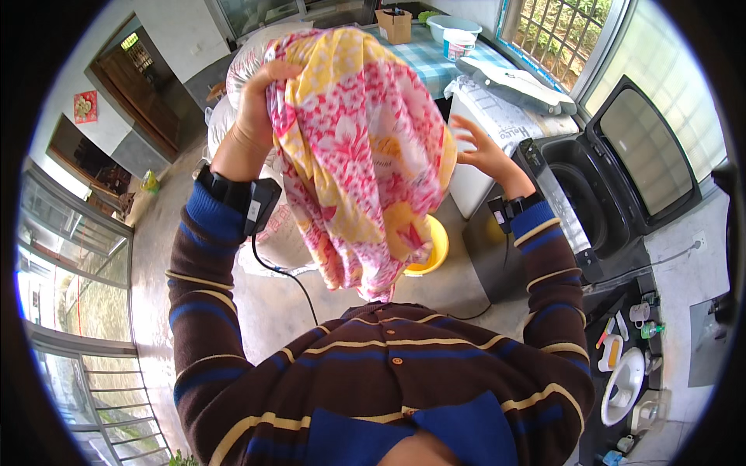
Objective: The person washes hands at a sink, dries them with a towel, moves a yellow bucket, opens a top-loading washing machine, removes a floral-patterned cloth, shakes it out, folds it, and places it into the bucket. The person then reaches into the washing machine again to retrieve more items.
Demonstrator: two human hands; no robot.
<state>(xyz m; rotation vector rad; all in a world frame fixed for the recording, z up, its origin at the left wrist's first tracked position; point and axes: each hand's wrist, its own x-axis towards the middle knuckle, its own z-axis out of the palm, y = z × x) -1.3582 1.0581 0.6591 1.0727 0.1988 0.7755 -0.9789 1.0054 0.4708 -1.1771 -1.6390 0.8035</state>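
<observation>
A large pink, yellow and white floral cloth (361, 151) hangs bunched up in front of my chest. My left hand (262, 99) grips its upper left edge, the fingers closed over the fabric. At the cloth's right side, my right hand (481, 145) has its fingers spread; the thumb is at the fabric's edge, and whether it touches is not clear. Partly hidden below the cloth, a yellow plastic basin or bucket (440, 247) stands on the floor. To the right is a black top-loading washing machine (583, 198) with its lid (647, 151) raised.
Stuffed sacks (274, 227) stand behind the cloth. A table with a checked cloth (414, 58) holds a cardboard box (394, 26), a light blue basin (454, 24) and a white tub (458, 43). A white washbasin (622, 387) and mugs are at the lower right.
</observation>
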